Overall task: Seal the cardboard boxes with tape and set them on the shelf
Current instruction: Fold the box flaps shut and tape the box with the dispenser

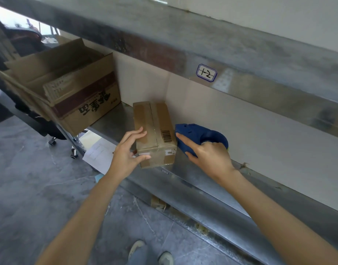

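Matt cardboard box (154, 131), glossy blue plastic dispenser (200, 137), brushed-metal shelf (193, 180).

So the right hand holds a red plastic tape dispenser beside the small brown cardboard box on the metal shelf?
Not red. Head view: the right hand holds a blue plastic tape dispenser beside the small brown cardboard box on the metal shelf.
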Available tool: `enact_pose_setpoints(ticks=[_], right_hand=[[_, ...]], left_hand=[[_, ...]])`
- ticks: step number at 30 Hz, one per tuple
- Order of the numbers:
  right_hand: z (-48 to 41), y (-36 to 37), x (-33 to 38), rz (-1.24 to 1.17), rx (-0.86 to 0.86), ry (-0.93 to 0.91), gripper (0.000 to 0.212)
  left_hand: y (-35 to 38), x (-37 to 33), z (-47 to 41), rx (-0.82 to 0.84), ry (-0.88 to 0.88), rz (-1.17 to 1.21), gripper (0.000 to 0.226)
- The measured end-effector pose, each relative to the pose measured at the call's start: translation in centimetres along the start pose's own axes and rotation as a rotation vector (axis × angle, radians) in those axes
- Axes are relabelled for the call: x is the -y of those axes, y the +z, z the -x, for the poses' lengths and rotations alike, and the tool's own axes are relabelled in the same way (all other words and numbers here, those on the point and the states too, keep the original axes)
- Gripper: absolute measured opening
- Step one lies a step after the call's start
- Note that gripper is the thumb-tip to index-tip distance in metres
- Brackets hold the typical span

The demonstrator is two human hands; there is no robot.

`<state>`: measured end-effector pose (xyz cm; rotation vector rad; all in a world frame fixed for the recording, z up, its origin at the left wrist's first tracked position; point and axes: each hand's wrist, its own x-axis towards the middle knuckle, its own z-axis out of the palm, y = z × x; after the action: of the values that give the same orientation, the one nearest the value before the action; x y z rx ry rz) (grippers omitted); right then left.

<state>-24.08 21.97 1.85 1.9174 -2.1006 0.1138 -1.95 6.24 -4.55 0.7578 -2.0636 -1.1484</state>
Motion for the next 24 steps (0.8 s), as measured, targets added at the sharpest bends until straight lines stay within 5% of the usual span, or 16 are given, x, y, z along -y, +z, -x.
enact_pose_setpoints(ticks=[5,15,24], right_hand=[[-1.3,2.3,0.1,-0.004,-0.049,0.036,0.068],[3.4,6.8,-3.2,-0.401,0.225,0.475,0.067],[4.4,7.8,-3.4,-0.484,0.272,0.553,0.068]], left_hand=[[0.1,0.1,0.2,0.004,0.008,-0.02,0.073],[-0.1,0.0,0.1,-0.002,0.01,-0.047,0.074],[-0.1,-0.1,0.0,0.004,0.005,-0.076,0.075]])
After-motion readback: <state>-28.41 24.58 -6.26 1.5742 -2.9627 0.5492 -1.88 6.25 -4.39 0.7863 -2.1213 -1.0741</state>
